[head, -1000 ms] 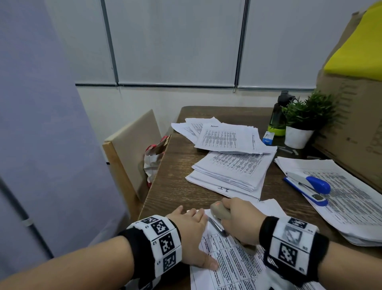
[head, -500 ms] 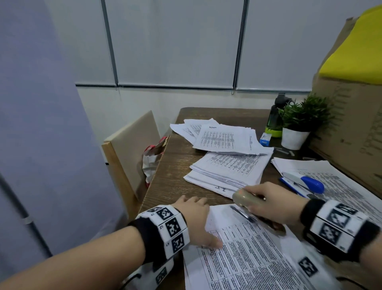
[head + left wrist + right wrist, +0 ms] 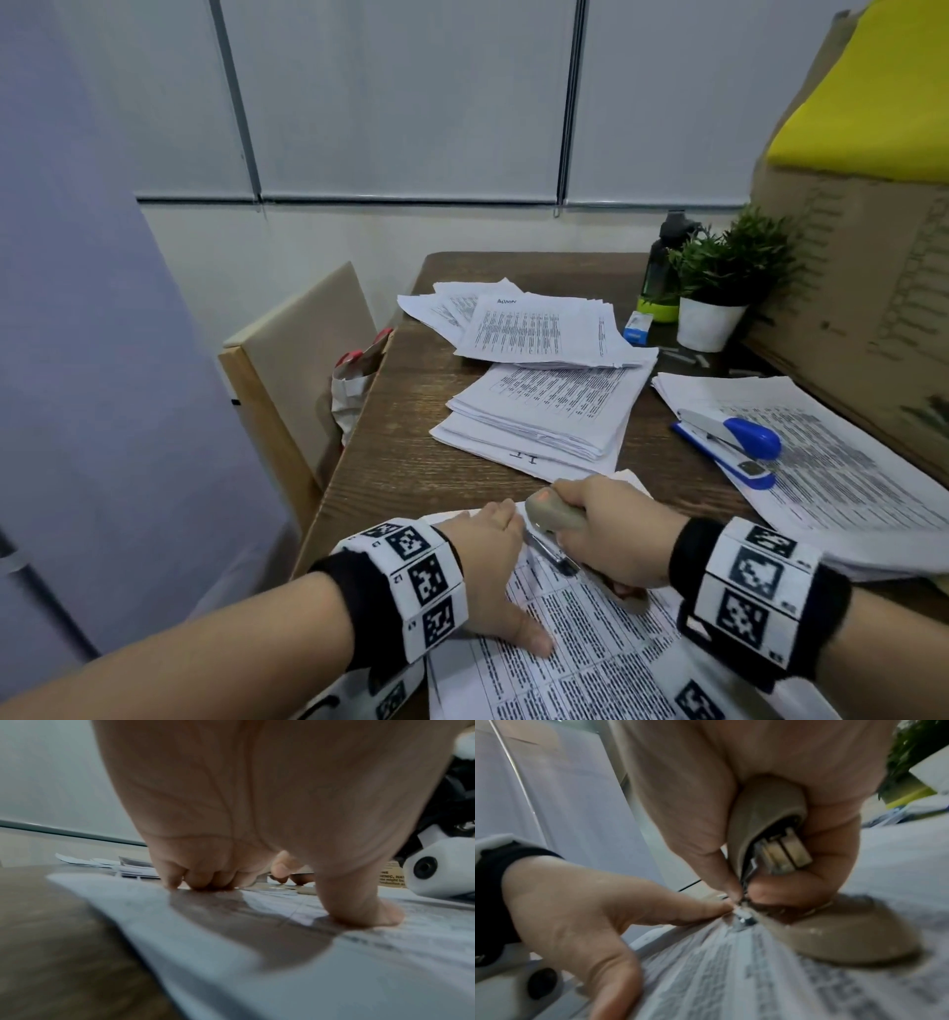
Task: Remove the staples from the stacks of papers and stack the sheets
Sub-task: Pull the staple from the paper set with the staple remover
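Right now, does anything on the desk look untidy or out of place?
Yes. The far paper piles lie fanned and skewed, not squared. A blue stapler sits on the right pile.

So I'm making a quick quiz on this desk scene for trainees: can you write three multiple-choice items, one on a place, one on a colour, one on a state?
1. Where does the blue stapler lie?
A. on the paper stack at the right
B. on the chair
C. inside the cardboard box

2. What colour is the plant pot?
A. red
B. white
C. black

3. What is the left hand doing?
A. lifting a bottle
B. hanging in the air
C. pressing on the near sheet

Answers: 1 A, it rests on printed pages by the box; 2 B, the pot under the green leaves is white; 3 C, fingers and thumb bear down on the paper while the right hand grips the beige staple remover.
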{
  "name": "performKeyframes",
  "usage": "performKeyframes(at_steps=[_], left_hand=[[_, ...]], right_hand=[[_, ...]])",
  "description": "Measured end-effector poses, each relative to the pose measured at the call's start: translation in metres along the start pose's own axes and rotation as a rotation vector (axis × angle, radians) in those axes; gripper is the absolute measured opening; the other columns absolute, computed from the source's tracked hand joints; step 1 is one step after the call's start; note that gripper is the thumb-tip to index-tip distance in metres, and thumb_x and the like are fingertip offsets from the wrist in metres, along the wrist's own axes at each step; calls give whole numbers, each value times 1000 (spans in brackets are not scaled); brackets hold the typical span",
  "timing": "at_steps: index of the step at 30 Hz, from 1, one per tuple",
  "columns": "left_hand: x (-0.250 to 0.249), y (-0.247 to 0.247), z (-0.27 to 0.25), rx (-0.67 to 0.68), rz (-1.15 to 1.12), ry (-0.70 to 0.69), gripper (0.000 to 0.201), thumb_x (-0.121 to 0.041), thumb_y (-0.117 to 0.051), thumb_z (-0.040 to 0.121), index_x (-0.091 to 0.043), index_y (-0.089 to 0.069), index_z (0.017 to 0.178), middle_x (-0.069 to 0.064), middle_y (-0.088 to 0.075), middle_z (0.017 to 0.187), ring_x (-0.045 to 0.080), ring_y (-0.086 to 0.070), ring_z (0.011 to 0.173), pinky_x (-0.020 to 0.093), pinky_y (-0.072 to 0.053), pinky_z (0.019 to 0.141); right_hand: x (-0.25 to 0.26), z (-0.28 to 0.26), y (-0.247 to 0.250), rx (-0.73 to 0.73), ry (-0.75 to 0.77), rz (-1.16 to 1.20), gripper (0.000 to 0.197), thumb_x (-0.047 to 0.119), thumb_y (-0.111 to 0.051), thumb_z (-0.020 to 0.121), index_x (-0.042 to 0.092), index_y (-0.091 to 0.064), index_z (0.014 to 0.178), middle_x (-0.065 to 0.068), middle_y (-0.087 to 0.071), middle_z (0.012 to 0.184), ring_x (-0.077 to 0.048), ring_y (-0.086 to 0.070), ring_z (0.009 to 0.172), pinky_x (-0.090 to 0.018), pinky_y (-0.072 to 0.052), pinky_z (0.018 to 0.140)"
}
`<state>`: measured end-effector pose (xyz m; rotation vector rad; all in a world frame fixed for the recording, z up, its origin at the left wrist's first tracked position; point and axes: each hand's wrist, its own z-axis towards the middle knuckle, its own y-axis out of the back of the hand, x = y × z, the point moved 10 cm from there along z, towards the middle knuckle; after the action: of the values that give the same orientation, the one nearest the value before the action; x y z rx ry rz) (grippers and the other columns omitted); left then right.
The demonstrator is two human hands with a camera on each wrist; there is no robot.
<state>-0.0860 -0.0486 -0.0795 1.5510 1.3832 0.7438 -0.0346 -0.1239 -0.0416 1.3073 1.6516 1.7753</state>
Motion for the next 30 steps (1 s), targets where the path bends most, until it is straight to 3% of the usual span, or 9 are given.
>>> performKeyframes(at_steps=[4, 8, 11, 15, 17, 19, 24, 27, 30], left_hand=[[2, -3, 1, 1, -91, 28, 136, -64, -71, 75, -9, 31, 147, 11, 9, 165, 25, -18, 150, 34, -24, 119], [3, -5, -2, 16, -107, 56, 136, -63, -71, 76, -9, 32, 147, 11, 12, 164, 24, -11, 151, 35, -20, 121], [1, -1, -4, 31, -98, 49, 130, -61, -71, 77, -9, 21, 152, 5, 12, 164, 20, -3, 152, 33, -14, 123], [4, 1, 3, 79, 13, 62, 123, -70, -69, 71, -12, -3, 157, 3, 8, 165, 27, -6, 152, 46, -17, 123], [0, 11, 9, 42, 60, 49, 122, -74, -67, 70, -12, -8, 156, 3, 3, 165, 28, -5, 151, 47, -10, 123], [-11, 22, 17, -9, 102, -2, 122, -76, -64, 70, -11, -8, 157, 3, -1, 166, 25, -4, 152, 44, -3, 123], [-34, 15, 35, 62, 135, -93, 126, -76, -63, 72, -12, 4, 157, 2, 10, 165, 20, 4, 152, 43, 2, 123], [-34, 9, 38, 100, 147, -95, 129, -77, -63, 71, -12, 9, 156, 0, 15, 164, 20, 7, 152, 44, 2, 124], [-34, 7, 41, 112, 167, -97, 130, -79, -62, 70, -12, 11, 155, 1, 16, 164, 20, 8, 152, 45, 0, 124]], right_hand=[[10, 9, -12, 18, -59, -63, 16, 16, -46, 94, 20, -43, 79, -2, -51, 91, -20, -48, 83, -28, -44, 79], [7, 25, -12, 4, -134, 38, 36, 12, -44, 95, 23, -31, 64, 0, -44, 73, -20, -47, 82, -29, -46, 77], [-11, 35, 7, -40, -162, 57, 34, 11, -44, 95, 22, -34, 65, -8, -53, 84, -21, -51, 77, -29, -47, 72], [-61, 6, 28, -15, -210, 252, 18, 22, -51, 93, 6, -59, 88, -7, -55, 67, -17, -49, 50, -23, -43, 44], [-76, -11, 27, 59, -191, 255, 19, 24, -56, 89, 15, -62, 104, -12, -61, 73, -19, -52, 53, -28, -47, 45], [-82, -21, 25, 113, -164, 167, 21, 27, -59, 87, 31, -61, 107, -8, -68, 91, -16, -58, 59, -31, -54, 53], [-82, -25, 29, 89, -121, -15, 31, 28, -56, 87, 30, -56, 118, 8, -65, 102, -7, -61, 81, -26, -53, 75], [-78, -24, 28, 87, -112, 9, 26, 25, -54, 87, 33, -58, 112, 9, -64, 100, 0, -55, 71, -18, -45, 62], [-74, -18, 24, 84, -116, 23, 25, 23, -52, 90, 25, -57, 114, 5, -62, 102, 1, -49, 63, -9, -38, 48]])
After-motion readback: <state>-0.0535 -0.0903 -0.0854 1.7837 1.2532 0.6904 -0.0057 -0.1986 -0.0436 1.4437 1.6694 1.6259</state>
